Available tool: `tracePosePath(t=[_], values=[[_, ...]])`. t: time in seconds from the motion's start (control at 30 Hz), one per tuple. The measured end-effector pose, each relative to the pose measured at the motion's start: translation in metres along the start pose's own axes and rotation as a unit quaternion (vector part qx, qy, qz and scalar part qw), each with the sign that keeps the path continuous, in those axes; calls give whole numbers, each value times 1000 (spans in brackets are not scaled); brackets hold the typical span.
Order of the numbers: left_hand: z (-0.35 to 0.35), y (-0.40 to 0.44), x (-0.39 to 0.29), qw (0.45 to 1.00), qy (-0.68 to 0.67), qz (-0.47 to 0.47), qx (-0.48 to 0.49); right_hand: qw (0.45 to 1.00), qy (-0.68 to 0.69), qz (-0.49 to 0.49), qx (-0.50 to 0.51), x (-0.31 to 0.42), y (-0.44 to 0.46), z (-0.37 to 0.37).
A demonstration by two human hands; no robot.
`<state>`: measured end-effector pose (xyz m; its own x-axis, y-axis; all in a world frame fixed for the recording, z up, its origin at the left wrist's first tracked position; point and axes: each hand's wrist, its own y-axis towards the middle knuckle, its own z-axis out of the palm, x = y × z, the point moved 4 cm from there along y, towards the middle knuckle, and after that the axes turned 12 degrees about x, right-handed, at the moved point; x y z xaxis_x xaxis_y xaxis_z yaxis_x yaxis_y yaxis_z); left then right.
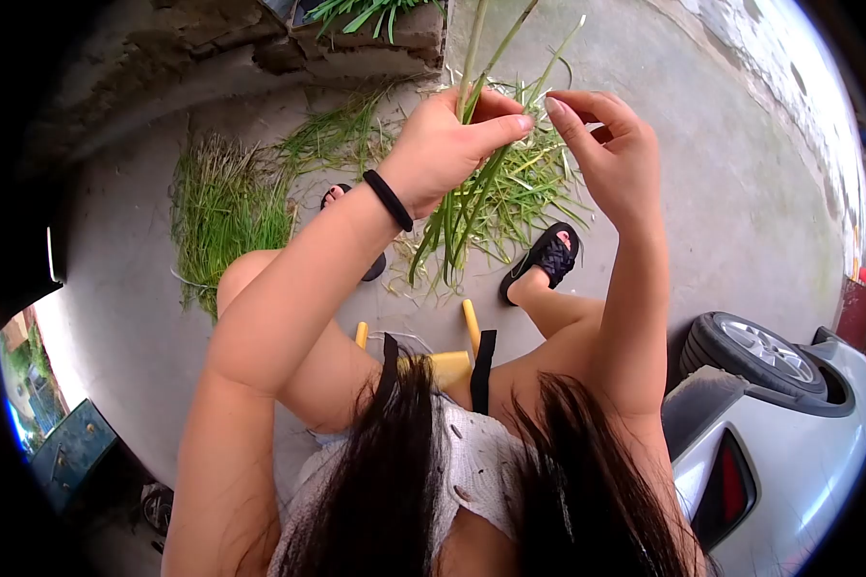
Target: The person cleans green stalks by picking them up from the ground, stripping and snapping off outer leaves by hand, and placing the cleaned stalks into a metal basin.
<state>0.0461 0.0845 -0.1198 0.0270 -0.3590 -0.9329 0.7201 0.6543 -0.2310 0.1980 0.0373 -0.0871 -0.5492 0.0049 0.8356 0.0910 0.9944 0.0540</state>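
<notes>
My left hand (447, 144), with a black band at its wrist, is closed around a few long green stalks (460, 216) that look like garlic chives. Their pale ends stick up past the fingers, and the leaves hang down below the hand. Just to the right, my right hand (611, 144) has thumb and forefinger brought together in a pinch close to the stalks. Whatever thin piece may be between those fingertips is too small to make out. Under both hands, a loose heap of green and pale leaves (539, 188) is spread over the concrete floor.
Left of the heap lies a thick bundle of similar greens (226, 197), with more strewn beside it (337, 135). A yellow stool frame (447, 367) shows between my legs. A car wheel (760, 351) rests against silver bodywork (808, 462) at right. A stone ledge (366, 53) stands ahead.
</notes>
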Motion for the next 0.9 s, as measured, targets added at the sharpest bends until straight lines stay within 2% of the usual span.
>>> tracePosePath(t=[0.03,0.27,0.47,0.57,0.63,0.73,0.83,0.9], values=[[0,0,1,1000,10,6,-4,999,4,-5,33,5,-2,7],[-2,2,3,999,37,16,-19,990,-97,-100,-10,9,-2,20],[-1,-2,-1,1000,-7,7,-7,985,-117,-123,-23,13,-2,21],[3,-5,-4,999,-44,-11,18,988,-92,-111,-55,9,0,13],[6,-6,-5,997,-64,-26,38,983,-102,-98,-114,2,3,-2],[5,-6,-5,996,-69,-39,50,978,-59,-19,-199,-14,3,-27],[2,-5,-3,998,-52,-28,27,992,88,33,-80,-13,1,-16],[3,-5,-4,999,-40,-18,9,997,69,-14,-13,2,-4,0]])
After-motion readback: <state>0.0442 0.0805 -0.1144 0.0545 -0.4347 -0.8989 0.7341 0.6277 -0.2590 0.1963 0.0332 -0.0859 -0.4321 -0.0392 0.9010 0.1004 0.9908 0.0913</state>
